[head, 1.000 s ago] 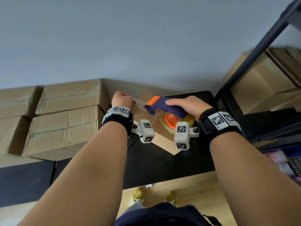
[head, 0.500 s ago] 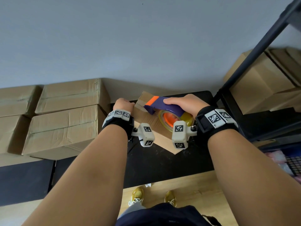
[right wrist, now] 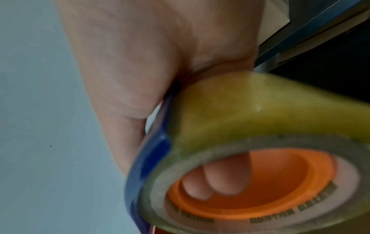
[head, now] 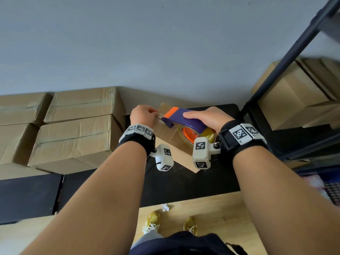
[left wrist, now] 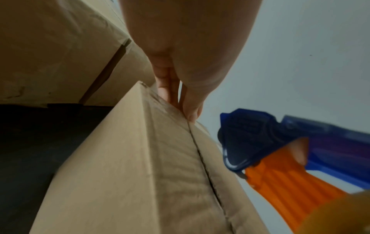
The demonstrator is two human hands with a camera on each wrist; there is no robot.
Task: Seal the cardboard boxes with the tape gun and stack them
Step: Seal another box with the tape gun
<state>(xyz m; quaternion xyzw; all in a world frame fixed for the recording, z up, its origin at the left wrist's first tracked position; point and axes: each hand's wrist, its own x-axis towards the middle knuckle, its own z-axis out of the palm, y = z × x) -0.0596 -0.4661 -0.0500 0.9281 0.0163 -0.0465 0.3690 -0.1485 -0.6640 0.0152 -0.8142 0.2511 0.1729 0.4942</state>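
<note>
Box (head: 171, 138), on black table (head: 184, 184), seam running toward the wearer: left hand (head: 144, 115) pinches tape end at far edge; right hand (head: 207, 117) grips tape gun (head: 184, 120) just beside it, above seam, near end untaped.

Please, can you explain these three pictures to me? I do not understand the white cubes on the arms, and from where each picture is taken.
A person works with bare hands. One camera sits on the head; the white cubes are cameras at each wrist, giving the two close pictures. On the black table lies a cardboard box. The right hand grips a purple and orange tape gun, fingers curled into the tape roll. The left hand pinches the tape end at the box's far edge. More boxes are stacked at the left.
</note>
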